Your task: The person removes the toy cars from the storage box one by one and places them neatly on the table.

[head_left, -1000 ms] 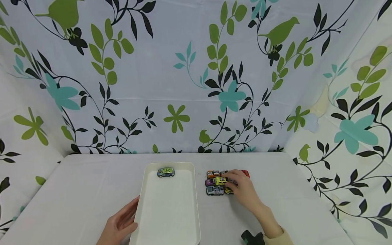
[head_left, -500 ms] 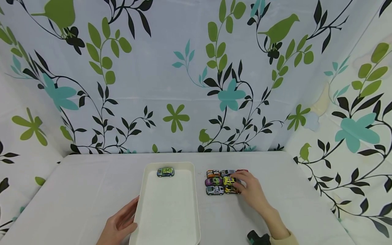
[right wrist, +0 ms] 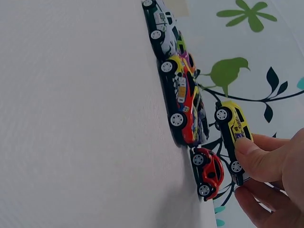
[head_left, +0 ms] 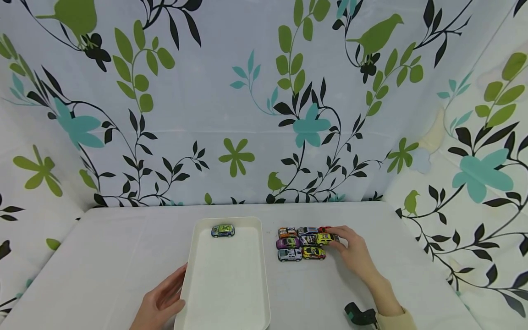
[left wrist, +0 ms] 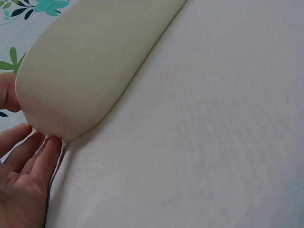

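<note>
My right hand [head_left: 354,252] pinches a yellow toy car [head_left: 326,239] between thumb and fingers, at the right side of a cluster of toy cars. In the right wrist view this yellow car [right wrist: 235,133] is beside a small red car [right wrist: 207,173] and apart from it. Near it in the cluster are a red-and-yellow car [right wrist: 183,99] and a white car [right wrist: 161,23]. My left hand [head_left: 161,300] holds the left edge of a white tray [head_left: 224,284]; in the left wrist view its fingertips [left wrist: 53,142] touch the tray wall [left wrist: 95,71]. A green toy car [head_left: 222,230] sits in the tray's far end.
More cars stand close together: an orange one [head_left: 287,232], a purple one [head_left: 288,243] and a silver one [head_left: 289,255]. A black device [head_left: 360,314] is at the right wrist. Leaf-patterned cloth [head_left: 264,160] hangs behind the white table [head_left: 123,256].
My right hand has moved right with the yellow car, from over the middle of the cluster to its right side, uncovering cars there. The left hand and tray have stayed put.
</note>
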